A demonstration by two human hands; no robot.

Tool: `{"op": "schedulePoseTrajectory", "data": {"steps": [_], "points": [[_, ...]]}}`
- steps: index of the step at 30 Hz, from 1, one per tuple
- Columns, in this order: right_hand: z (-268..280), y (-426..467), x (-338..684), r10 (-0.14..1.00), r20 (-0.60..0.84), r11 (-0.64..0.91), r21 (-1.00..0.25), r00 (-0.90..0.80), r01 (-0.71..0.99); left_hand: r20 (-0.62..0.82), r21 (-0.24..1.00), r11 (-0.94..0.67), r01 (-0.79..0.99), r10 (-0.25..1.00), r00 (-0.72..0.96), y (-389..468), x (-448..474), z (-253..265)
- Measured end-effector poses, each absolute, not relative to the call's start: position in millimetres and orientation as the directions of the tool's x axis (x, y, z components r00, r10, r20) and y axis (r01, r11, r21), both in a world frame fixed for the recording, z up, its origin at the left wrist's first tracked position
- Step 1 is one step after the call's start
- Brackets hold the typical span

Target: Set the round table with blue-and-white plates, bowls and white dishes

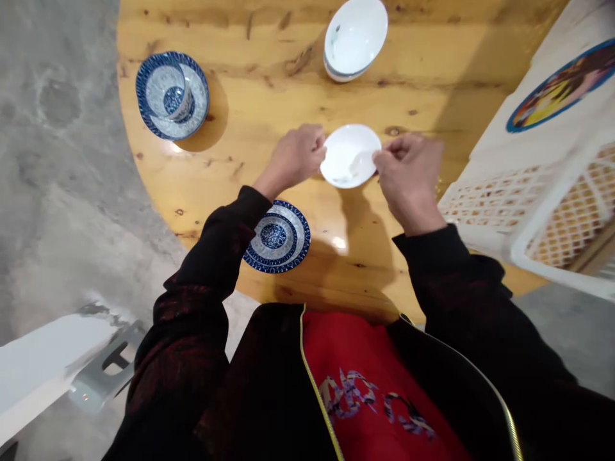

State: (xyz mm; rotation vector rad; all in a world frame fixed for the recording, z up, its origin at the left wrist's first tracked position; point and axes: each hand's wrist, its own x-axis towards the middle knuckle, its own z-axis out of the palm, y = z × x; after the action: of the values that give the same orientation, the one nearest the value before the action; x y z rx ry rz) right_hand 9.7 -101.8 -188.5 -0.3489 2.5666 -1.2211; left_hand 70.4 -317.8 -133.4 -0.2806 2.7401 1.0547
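Between my two hands is a small white dish (350, 157), raised above the wooden table. My left hand (302, 153) pinches its left rim, with the fingers curled closed. On the opposite rim, the thumb and fingers of my right hand (410, 169) are closed. Beyond the dish stands a white bowl (358, 38), tilted, with faint marks inside; it seems to rest on or in another bowl. Blue-and-white patterned plates (277, 237) lie below my left forearm, partly covered by the sleeve.
Blue-and-white bowls (173, 96), one inside another, sit near the left edge of the round wooden table (259, 83). A white plastic basket (500, 192) with lattice sides stands at the right. A grey stool (106, 365) is on the concrete floor at lower left.
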Motion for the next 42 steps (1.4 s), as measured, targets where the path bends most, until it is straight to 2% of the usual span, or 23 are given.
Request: {"op": "schedulePoseTrajectory", "data": {"steps": [2,4,6,11,17,23,30,35,42], "points": [[-184.7,-86.5,46.4,-0.199,-0.173,0.646,-0.764,-0.965,0.004,-0.269,0.659,0.728,-0.187,-0.004,-0.963,-310.5,88.5,-140.5],[-186.0,-72.3,76.6,-0.156,-0.246,0.629,-0.771,-0.957,0.096,-0.272,0.681,0.718,-0.144,0.065,-0.96,-307.5,98.7,-145.2],[-191.8,-60.3,100.6,-0.138,-0.306,0.605,-0.779,-0.942,0.164,-0.25,0.692,0.711,-0.122,0.078,-0.965,-310.0,103.3,-144.6],[-210.2,-44.9,139.4,-0.091,-0.341,0.58,-0.782,-0.936,0.229,-0.143,0.718,0.68,-0.148,-0.063,-0.988,-329.6,117.1,-124.9],[-219.4,-38.8,154.0,-0.108,-0.322,0.614,-0.766,-0.941,0.191,-0.124,0.775,0.582,-0.247,-0.244,-0.962,-329.9,168.9,-104.8],[-218.2,-41.0,163.7,-0.13,-0.299,0.635,-0.757,-0.945,0.152,-0.16,0.844,0.41,-0.347,-0.425,-0.891,-294.4,238.9,-94.2],[-218.8,-41.3,175.1,-0.135,-0.278,0.575,-0.804,-0.951,0.154,-0.216,0.87,0.209,-0.447,-0.654,-0.725,-246.1,337.6,-89.8],[-229.5,-32.2,190.8,-0.162,-0.315,0.542,-0.821,-0.935,0.183,-0.261,0.863,0.132,-0.488,-0.711,-0.653,-229.5,383.1,-99.5],[-234.2,-21.3,223.4,-0.192,-0.28,0.486,-0.86,-0.941,0.157,-0.245,0.897,0.111,-0.428,-0.682,-0.69,-237.4,385.3,-105.4]]}}
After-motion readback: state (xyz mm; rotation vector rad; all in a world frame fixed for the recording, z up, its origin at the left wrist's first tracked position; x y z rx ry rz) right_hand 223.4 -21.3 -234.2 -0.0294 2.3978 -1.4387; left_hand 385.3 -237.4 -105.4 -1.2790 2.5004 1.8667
